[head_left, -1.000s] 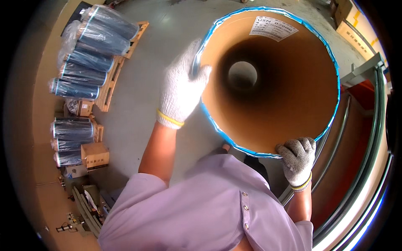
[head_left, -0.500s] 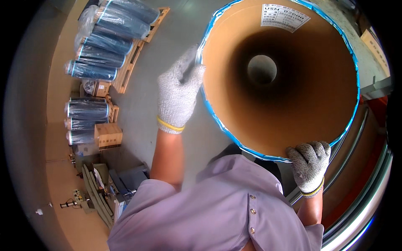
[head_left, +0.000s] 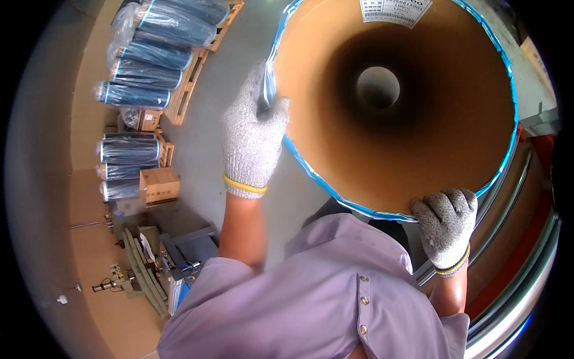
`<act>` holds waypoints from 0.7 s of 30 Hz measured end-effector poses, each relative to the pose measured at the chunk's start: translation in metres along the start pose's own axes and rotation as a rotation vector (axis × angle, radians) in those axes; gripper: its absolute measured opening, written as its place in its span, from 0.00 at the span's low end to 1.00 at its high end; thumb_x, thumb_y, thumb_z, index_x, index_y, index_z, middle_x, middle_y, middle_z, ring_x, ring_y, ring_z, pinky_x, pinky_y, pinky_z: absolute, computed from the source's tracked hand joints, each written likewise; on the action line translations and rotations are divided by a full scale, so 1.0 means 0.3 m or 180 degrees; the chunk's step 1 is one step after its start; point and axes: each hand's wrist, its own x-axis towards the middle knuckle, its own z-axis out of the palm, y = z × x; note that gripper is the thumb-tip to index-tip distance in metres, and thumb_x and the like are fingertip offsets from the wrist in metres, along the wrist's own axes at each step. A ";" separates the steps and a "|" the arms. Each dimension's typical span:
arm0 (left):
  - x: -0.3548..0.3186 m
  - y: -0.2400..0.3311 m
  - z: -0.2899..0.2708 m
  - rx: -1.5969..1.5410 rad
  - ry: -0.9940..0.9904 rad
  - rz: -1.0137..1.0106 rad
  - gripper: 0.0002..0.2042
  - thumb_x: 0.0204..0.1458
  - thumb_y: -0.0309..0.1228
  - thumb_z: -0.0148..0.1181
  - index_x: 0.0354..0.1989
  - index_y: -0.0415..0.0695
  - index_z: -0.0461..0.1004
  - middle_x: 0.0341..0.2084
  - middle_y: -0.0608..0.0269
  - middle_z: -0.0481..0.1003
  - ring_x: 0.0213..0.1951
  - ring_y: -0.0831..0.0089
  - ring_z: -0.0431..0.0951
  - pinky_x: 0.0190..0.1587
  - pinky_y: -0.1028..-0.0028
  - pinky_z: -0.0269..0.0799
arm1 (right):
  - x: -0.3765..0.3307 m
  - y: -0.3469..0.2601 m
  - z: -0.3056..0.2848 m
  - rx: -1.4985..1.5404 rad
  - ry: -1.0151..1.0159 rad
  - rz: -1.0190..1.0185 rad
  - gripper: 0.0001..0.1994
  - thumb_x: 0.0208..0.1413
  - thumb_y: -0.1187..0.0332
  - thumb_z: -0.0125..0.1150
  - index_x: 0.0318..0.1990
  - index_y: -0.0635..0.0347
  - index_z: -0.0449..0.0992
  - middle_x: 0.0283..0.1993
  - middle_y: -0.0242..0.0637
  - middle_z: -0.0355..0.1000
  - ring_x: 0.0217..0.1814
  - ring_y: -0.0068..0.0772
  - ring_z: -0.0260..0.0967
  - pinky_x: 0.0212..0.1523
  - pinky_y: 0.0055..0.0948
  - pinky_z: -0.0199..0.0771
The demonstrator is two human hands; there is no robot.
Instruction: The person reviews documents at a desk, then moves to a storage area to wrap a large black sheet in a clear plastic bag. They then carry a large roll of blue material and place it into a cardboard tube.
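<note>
A wide brown cardboard tube (head_left: 338, 161) fills the upper middle and right, its open end toward me. Shiny blue film (head_left: 353, 207) wraps its outer edge, and a white printed label (head_left: 399, 13) sticks to the inside wall at the top. My left hand (head_left: 254, 140), in a grey knit glove with a yellow cuff, closes on the tube's left rim, thumb on the inner side and fingers outside. At the bottom right of the rim, my right hand (head_left: 445, 230), gloved the same way, hooks its fingers over the edge. Most of the tube's outside is hidden.
Dark rolls in clear plastic (head_left: 146, 72) lie on a wooden pallet (head_left: 186, 90) at the left, with more rolls (head_left: 128, 149) and a carton (head_left: 160, 184) nearer. Equipment (head_left: 185, 251) stands at the lower left. Metal rollers (head_left: 514, 299) run along the right.
The tube's open end sits slightly higher and farther left in view, cutting off part of the label. My left hand has shifted slightly left with the rim; my right hand keeps its hold.
</note>
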 end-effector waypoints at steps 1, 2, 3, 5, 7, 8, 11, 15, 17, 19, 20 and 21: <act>0.000 -0.015 0.004 0.0006 0.0044 0.0262 0.21 0.52 0.19 0.57 0.57 0.34 0.67 0.42 0.58 0.75 0.40 0.77 0.73 0.43 0.77 0.70 | -0.003 0.002 -0.002 0.0003 -0.0023 0.0015 0.14 0.28 0.65 0.65 0.29 0.52 0.78 0.30 0.32 0.71 0.36 0.36 0.68 0.42 0.39 0.65; 0.005 -0.043 0.004 0.0012 0.0087 0.0524 0.21 0.52 0.20 0.56 0.56 0.34 0.68 0.37 0.59 0.76 0.34 0.79 0.73 0.38 0.78 0.70 | -0.003 0.001 -0.004 0.0007 -0.0046 0.0029 0.14 0.28 0.65 0.64 0.29 0.52 0.78 0.30 0.32 0.71 0.36 0.36 0.68 0.43 0.39 0.66; 0.006 -0.058 0.004 0.0017 0.0129 0.0786 0.21 0.51 0.20 0.56 0.55 0.34 0.68 0.32 0.60 0.76 0.29 0.81 0.73 0.32 0.78 0.71 | -0.005 0.003 -0.004 0.0006 -0.0040 0.0013 0.14 0.28 0.65 0.64 0.29 0.52 0.79 0.31 0.32 0.71 0.36 0.36 0.69 0.43 0.39 0.66; 0.003 -0.049 0.009 -0.0177 0.0163 0.0809 0.21 0.52 0.20 0.54 0.56 0.34 0.68 0.33 0.61 0.76 0.29 0.81 0.72 0.33 0.79 0.70 | -0.008 0.006 -0.003 -0.0005 -0.0028 -0.0010 0.14 0.29 0.66 0.64 0.30 0.52 0.79 0.31 0.33 0.72 0.37 0.36 0.69 0.43 0.39 0.66; 0.005 -0.045 0.009 -0.0257 0.0141 0.0816 0.20 0.53 0.20 0.53 0.57 0.34 0.67 0.35 0.62 0.76 0.30 0.81 0.72 0.34 0.79 0.70 | -0.018 0.007 0.006 -0.0023 -0.0013 0.0019 0.14 0.29 0.66 0.65 0.31 0.53 0.79 0.31 0.33 0.72 0.37 0.36 0.69 0.43 0.39 0.66; 0.003 -0.048 0.003 -0.0237 0.0115 0.0807 0.20 0.53 0.20 0.53 0.57 0.34 0.67 0.35 0.63 0.76 0.31 0.81 0.72 0.35 0.79 0.70 | -0.024 0.007 0.009 -0.0030 -0.0007 0.0026 0.14 0.29 0.66 0.65 0.31 0.53 0.79 0.31 0.34 0.72 0.37 0.36 0.69 0.43 0.39 0.66; -0.001 -0.048 0.001 -0.0125 0.0144 0.0810 0.20 0.54 0.20 0.52 0.57 0.34 0.68 0.39 0.61 0.76 0.34 0.80 0.73 0.39 0.78 0.71 | -0.029 0.013 0.008 0.0022 -0.0036 0.0010 0.15 0.29 0.66 0.66 0.32 0.53 0.80 0.32 0.33 0.72 0.37 0.35 0.69 0.44 0.39 0.65; 0.003 -0.061 0.001 -0.0050 0.0233 0.0936 0.19 0.54 0.20 0.52 0.55 0.33 0.69 0.43 0.56 0.77 0.41 0.76 0.75 0.45 0.75 0.71 | -0.033 0.016 0.013 0.0068 -0.0010 -0.0019 0.16 0.29 0.66 0.65 0.32 0.53 0.79 0.33 0.33 0.72 0.37 0.36 0.68 0.44 0.39 0.65; 0.002 -0.061 0.001 0.0012 0.0247 0.0954 0.19 0.54 0.20 0.52 0.55 0.32 0.69 0.45 0.54 0.76 0.43 0.73 0.75 0.47 0.74 0.70 | -0.033 0.019 0.013 0.0093 -0.0008 -0.0036 0.16 0.28 0.66 0.65 0.33 0.54 0.79 0.33 0.32 0.72 0.37 0.36 0.68 0.43 0.39 0.65; 0.000 -0.060 0.005 0.0035 0.0258 0.0901 0.19 0.54 0.21 0.52 0.55 0.32 0.69 0.45 0.52 0.76 0.44 0.72 0.75 0.49 0.73 0.70 | -0.032 0.025 0.014 0.0109 0.0016 -0.0055 0.17 0.28 0.66 0.64 0.33 0.54 0.79 0.32 0.32 0.71 0.37 0.35 0.68 0.43 0.39 0.65; 0.000 -0.059 0.004 0.0018 0.0263 0.0847 0.19 0.54 0.21 0.52 0.55 0.32 0.69 0.46 0.52 0.76 0.45 0.72 0.75 0.49 0.73 0.70 | -0.031 0.024 0.014 0.0110 0.0032 -0.0062 0.17 0.27 0.65 0.63 0.33 0.54 0.79 0.32 0.32 0.71 0.37 0.35 0.68 0.43 0.39 0.65; 0.000 -0.057 0.003 0.0002 0.0268 0.0794 0.19 0.54 0.21 0.52 0.55 0.32 0.69 0.46 0.52 0.76 0.45 0.72 0.75 0.50 0.73 0.70 | -0.031 0.024 0.015 0.0118 0.0029 -0.0070 0.17 0.27 0.66 0.63 0.33 0.54 0.79 0.32 0.32 0.71 0.37 0.35 0.68 0.43 0.39 0.65</act>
